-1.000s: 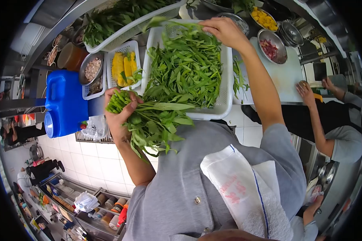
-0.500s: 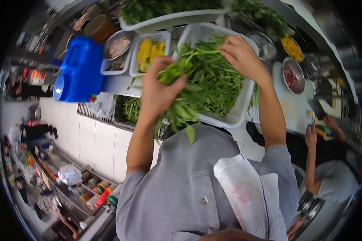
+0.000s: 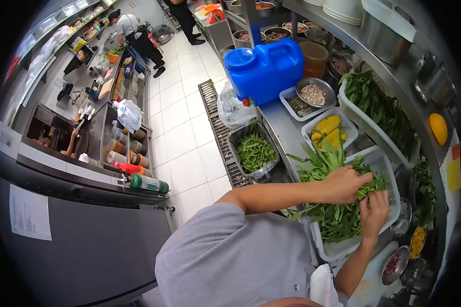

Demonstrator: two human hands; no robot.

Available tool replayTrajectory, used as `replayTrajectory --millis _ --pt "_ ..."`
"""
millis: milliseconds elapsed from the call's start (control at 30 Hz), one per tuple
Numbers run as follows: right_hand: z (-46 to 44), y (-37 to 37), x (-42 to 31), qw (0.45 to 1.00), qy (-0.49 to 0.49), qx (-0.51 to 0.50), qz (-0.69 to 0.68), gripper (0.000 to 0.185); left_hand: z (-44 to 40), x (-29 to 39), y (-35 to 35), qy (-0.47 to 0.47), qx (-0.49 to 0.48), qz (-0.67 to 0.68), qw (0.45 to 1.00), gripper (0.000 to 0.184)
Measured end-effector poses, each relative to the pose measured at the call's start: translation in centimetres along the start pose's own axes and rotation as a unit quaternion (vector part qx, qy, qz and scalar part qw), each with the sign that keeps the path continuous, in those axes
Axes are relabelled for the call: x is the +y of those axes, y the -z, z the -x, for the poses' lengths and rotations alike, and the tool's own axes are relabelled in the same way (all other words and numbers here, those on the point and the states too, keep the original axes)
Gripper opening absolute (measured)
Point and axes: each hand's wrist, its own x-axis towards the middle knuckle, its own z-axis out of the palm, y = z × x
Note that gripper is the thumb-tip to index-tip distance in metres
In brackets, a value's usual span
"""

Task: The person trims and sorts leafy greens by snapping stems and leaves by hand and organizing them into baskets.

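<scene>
My left hand (image 3: 343,185) is closed round a bunch of long-leaved greens (image 3: 325,169), whose leaves spread out to the left. Right beside it, my right hand (image 3: 374,212) has its fingers bent and pressed at the stem end of the bunch; the exact grip is partly hidden. Both hands are over a white perforated basket (image 3: 393,179), which holds a heap of loose green leaves (image 3: 338,225).
A bin with cut green stems (image 3: 253,153) stands on the floor beside the steel counter. Along the counter are a blue jug (image 3: 266,66), a small basket of yellow pieces (image 3: 327,130), a bowl of chopped food (image 3: 312,94) and another greens basket (image 3: 379,112). Two people stand farther back.
The view has swung round, bringing the aisle and floor bin into sight. My hands, apart before, are now close together at the stem end of the greens.
</scene>
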Motion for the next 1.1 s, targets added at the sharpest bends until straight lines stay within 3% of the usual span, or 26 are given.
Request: replayTrajectory --millis 67,100,133,167,200,233,267,333,367,400,467,533,600,667,733,767,800,833,867,900,933,1000,1033,1067,1100 --pt "0.7 -1.6 0.5 0.989 -0.07 0.106 -0.068 0.01 0.2 0.0 0.4 0.021 -0.007 0.018 1.0 0.045" --pt "1.4 -3.6 1.4 0.989 -0.08 0.104 -0.064 0.01 0.1 0.0 0.5 0.014 -0.006 0.03 0.999 0.043" --pt "2.2 -6.1 2.7 0.918 -0.194 0.217 -0.268 0.006 0.2 0.1 0.4 0.006 -0.011 0.051 0.999 0.042" --pt "3.5 -6.9 3.5 0.779 -0.304 0.327 -0.439 0.005 0.4 0.1 0.9 0.017 0.002 0.052 0.998 0.042" --pt "2.9 -5.8 1.9 0.731 -0.356 0.36 -0.458 0.013 0.6 -0.1 1.3 0.022 0.0 0.067 0.998 0.041" --pt "3.0 -5.2 1.3 0.8 -0.379 0.346 -0.312 0.015 1.1 -0.7 1.1 0.06 0.016 0.092 0.994 0.043" --pt "4.0 -4.7 0.9 0.805 -0.396 0.311 -0.316 0.015 1.4 -0.9 2.2 0.017 0.062 0.146 0.987 0.042" --pt "7.1 -4.2 2.4 0.884 -0.402 0.086 -0.222 0.026 1.9 -0.8 4.0 0.019 0.066 0.15 0.986 0.032" --pt "7.5 -3.8 2.0 0.928 -0.353 0.094 -0.079 0.03 2.2 -1.2 4.1 0.117 0.019 0.254 0.96 0.031" --pt "6.9 -4.0 1.8 0.952 -0.287 0.084 0.058 0.034 2.0 -1.5 4.1 0.146 -0.015 0.293 0.945 0.031" --pt "4.7 -2.0 0.3 0.96 -0.229 0.131 -0.095 0.04 1.5 -0.4 4.1 0.13 -0.079 0.385 0.91 0.034" --pt "2.8 -1.9 -1.1 0.924 -0.141 0.087 -0.346 0.044 1.2 -0.4 3.4 0.122 -0.106 0.452 0.877 0.036" --pt "1.9 -2.7 -2.9 0.92 -0.166 0.021 -0.353 0.047 0.8 -0.7 3.0 0.11 -0.086 0.485 0.863 0.038" --pt "1.7 -3.4 -3.6 0.916 -0.185 0.005 -0.355 0.051 0.1 -1.1 2.9 0.149 0.041 0.529 0.835 0.039" --pt "1.8 -4.9 -4.3 0.935 -0.154 0.093 -0.305 0.067 -0.3 -1.6 2.9 0.173 0.069 0.532 0.826 0.038" --pt "1.4 -4.7 -4.6 0.949 -0.117 0.102 -0.275 0.096 -0.5 -1.9 2.7 0.194 0.075 0.551 0.808 0.037" --pt "1.1 -4.9 -4.6 0.949 -0.114 0.097 -0.276 0.096 -0.7 -2.2 2.6 0.213 0.084 0.57 0.789 0.036" --pt "0.7 -5.0 -4.7 0.959 -0.115 0.078 -0.247 0.108 -0.8 -2.0 2.3 0.217 0.088 0.622 0.748 0.033" --pt "0.3 -5.2 -4.6 0.968 -0.114 0.059 -0.217 0.121 -1.0 -2.3 1.8 0.216 0.097 0.623 0.745 0.033" --pt "-0.1 -5.5 -4.4 0.959 -0.132 0.041 -0.249 0.124 -1.2 -3.1 0.9 0.248 0.11 0.664 0.697 0.031" --pt "-0.5 -5.8 -4.1 0.96 -0.124 0.036 -0.247 0.124 -1.5 -4.1 0.2 0.276 0.123 0.703 0.644 0.029" --pt "-1.1 -6.3 -3.6 0.921 -0.177 0.044 -0.343 0.115 -2.2 -4.6 0.3 0.266 0.119 0.712 0.639 0.023" --pt "-1.1 -6.6 -3.4 0.902 -0.222 0.038 -0.369 0.099 -2.4 -4.6 0.2 0.292 0.099 0.701 0.643 0.021" --pt "-1.3 -6.8 -3.3 0.903 -0.223 0.029 -0.367 0.099 -2.6 -4.3 0.5 0.322 0.078 0.689 0.645 0.022" --pt "-1.8 -7.0 -2.8 0.884 -0.258 0.022 -0.389 0.091 -3.3 -4.8 0.4 0.325 0.07 0.661 0.673 0.027"
